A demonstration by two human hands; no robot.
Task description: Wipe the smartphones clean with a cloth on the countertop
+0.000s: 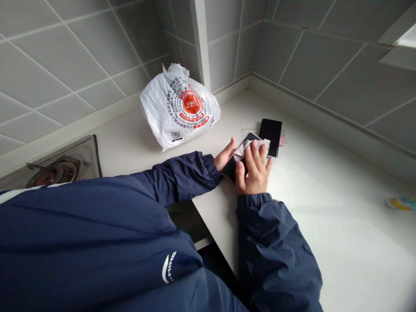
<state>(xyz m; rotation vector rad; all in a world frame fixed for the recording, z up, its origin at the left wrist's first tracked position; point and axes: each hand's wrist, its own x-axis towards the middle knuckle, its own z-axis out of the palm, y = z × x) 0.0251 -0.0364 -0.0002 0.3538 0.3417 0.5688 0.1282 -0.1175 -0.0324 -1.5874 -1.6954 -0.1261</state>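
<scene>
My left hand [225, 154] grips the left edge of a black smartphone [229, 168], its thumb pointing up along the side. My right hand [255, 171] presses a folded white tissue [241, 150] flat against the phone's screen, fingers over the tissue. Part of the screen is hidden under the tissue and the hand. Just beyond, a second black phone [271, 135] lies on the counter, close to the upper right corner of the held one. A clear case with a pink part [282, 138] shows from beneath the second phone.
A white plastic bag [159, 112] with red and black print stands on the white counter [328, 182] against the wall. A gas stove [58, 164] is at the left. A yellow and blue item [402, 203] lies at the far right. Grey tiled walls meet behind.
</scene>
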